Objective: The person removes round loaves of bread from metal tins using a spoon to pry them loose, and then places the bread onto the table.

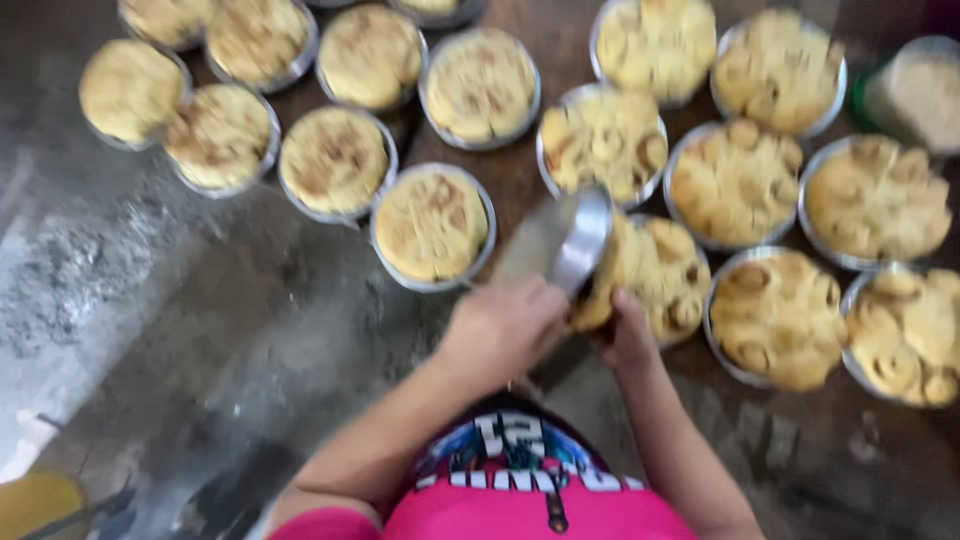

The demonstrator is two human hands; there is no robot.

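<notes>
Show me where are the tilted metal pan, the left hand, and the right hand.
tilted metal pan (583, 240), head view, on its shiny rim.
left hand (503, 325), head view, on the back of the hand.
right hand (628, 335), head view, on the back of the hand.

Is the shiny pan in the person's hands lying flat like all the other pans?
No, the round metal pan is tipped up on its edge between the left hand and right hand.

Round metal pan (572, 240) — tipped on edge — beside golden bread (600, 295).
</notes>
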